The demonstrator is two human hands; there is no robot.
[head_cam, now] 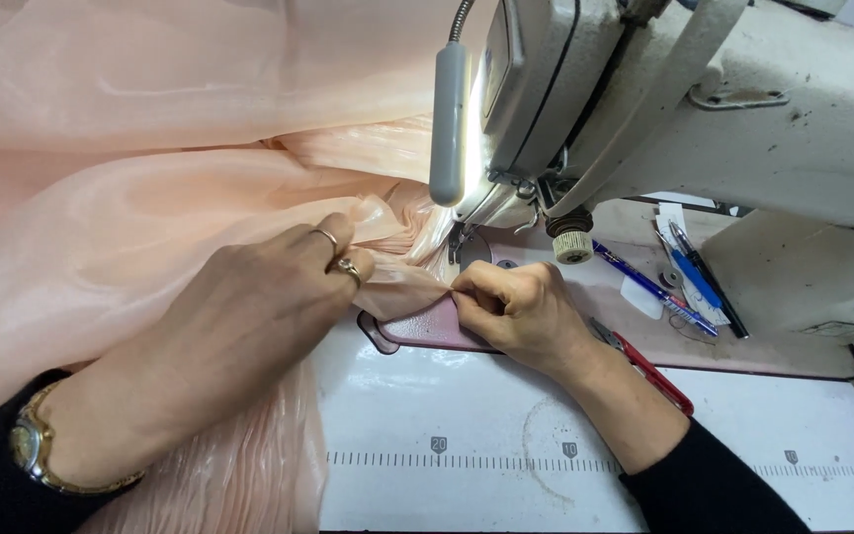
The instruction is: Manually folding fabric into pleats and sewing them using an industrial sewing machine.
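- Head view looks down and forward from above the person's own forearms, close over the sewing machine [704, 119] and white table [506, 415].
- One view only (nothing shared with another).

My left hand [249, 326] lies flat, palm down, fingers [333, 242] curled at the tips. My right hand [516, 311] pinches shut, knuckles up, wrist angled inward.
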